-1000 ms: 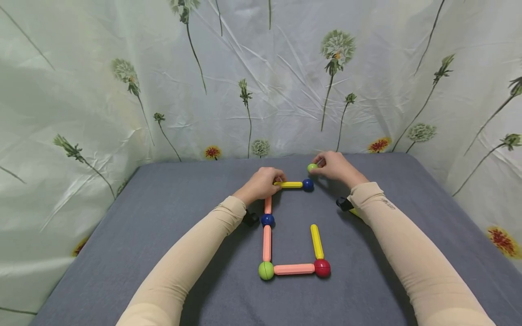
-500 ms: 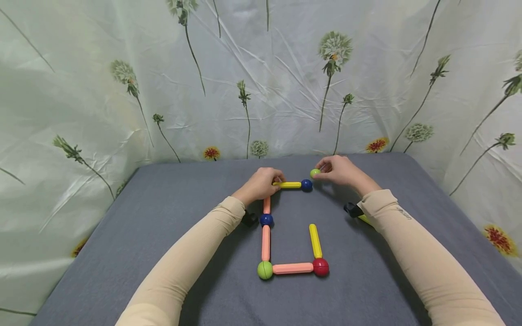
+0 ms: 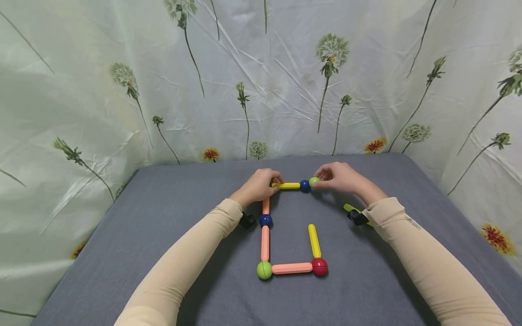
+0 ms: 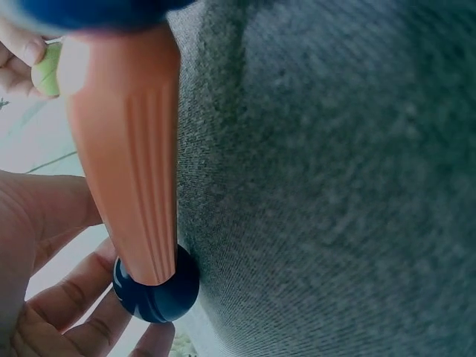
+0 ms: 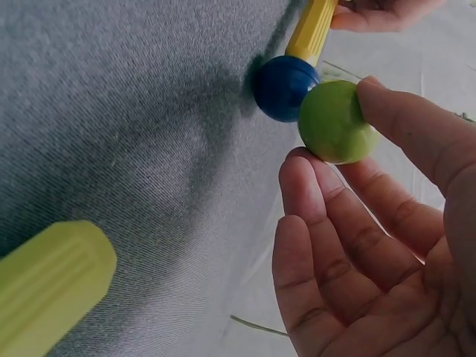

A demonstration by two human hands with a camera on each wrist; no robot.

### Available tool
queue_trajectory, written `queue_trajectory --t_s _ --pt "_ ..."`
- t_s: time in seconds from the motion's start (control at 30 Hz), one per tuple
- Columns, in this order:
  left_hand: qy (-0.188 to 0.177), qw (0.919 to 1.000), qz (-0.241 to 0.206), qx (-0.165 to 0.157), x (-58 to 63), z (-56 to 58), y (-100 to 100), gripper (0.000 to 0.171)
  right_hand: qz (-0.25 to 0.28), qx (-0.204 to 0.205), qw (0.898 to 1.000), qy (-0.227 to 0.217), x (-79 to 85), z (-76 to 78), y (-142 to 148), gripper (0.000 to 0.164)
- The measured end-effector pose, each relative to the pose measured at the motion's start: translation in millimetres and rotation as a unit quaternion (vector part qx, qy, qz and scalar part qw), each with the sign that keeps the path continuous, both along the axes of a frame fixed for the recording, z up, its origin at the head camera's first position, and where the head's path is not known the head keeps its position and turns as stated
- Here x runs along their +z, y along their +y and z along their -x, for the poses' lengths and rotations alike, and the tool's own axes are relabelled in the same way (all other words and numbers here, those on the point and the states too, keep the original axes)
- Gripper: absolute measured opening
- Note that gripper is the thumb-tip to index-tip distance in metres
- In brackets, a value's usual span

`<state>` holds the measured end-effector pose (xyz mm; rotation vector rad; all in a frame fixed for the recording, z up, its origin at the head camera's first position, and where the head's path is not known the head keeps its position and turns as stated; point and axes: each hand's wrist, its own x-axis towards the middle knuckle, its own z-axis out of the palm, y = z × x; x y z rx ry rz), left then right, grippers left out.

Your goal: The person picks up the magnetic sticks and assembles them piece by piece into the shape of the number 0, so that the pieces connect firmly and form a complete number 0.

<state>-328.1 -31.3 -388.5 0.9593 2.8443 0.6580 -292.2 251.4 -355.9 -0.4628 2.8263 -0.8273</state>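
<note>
My left hand [image 3: 260,185] pinches the left end of a yellow magnetic rod [image 3: 290,186] at the far left corner of a rod-and-ball outline. In the left wrist view its fingers lie around a dark blue ball [image 4: 165,297] joined to an orange rod [image 4: 137,163]. A blue ball [image 3: 305,186] caps the yellow rod's right end. Between thumb and fingertips, my right hand [image 3: 345,179] holds a green ball [image 5: 338,123] against or right beside that blue ball. Whether the two balls touch is hard to tell.
The outline's near side has a green ball [image 3: 264,270], a salmon rod [image 3: 292,268] and a red ball [image 3: 320,266]. From the red ball a yellow rod [image 3: 314,241] points away. A yellow-green rod [image 3: 350,208] lies by my right wrist. A flowered cloth [image 3: 228,113] hangs behind the table.
My right hand has brought the green ball down and toward me, from behind the blue ball to its right side. My left hand has stayed on the yellow rod's end.
</note>
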Motion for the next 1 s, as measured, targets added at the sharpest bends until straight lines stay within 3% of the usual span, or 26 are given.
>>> queue_trajectory --t_s 0.37,1.0 --pt "-0.007 1.0000 0.003 -0.001 3.1 -5.9 -1.7 0.022 0.007 0.031 0.999 -0.017 -0.9 -15.0 -4.0 0.039" --pt "-0.003 0.9999 -0.007 -0.014 5.8 -11.5 -2.1 0.022 0.028 0.081 0.994 -0.063 -13.1 -36.4 -8.7 0.029"
